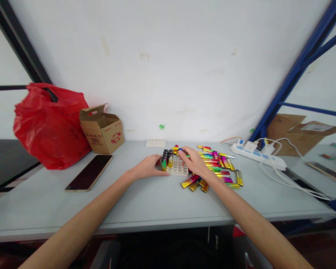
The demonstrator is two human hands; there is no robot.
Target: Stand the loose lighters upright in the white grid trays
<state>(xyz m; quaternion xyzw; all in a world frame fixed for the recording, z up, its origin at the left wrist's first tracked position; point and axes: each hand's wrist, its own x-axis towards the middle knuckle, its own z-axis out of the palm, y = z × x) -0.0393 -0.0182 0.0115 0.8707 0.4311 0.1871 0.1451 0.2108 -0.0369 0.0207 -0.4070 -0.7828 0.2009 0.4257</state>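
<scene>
Resting against the white tray [178,170], left hand [149,167] lies loosely curled, gripping nothing; right hand [194,160] pinches a lighter [182,151] above it, beside loose lighters [217,164].

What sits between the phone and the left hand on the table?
Nothing: in the head view the stretch of grey table between the phone and the left hand is bare. The hand rests at the white tray holding upright lighters.
</scene>
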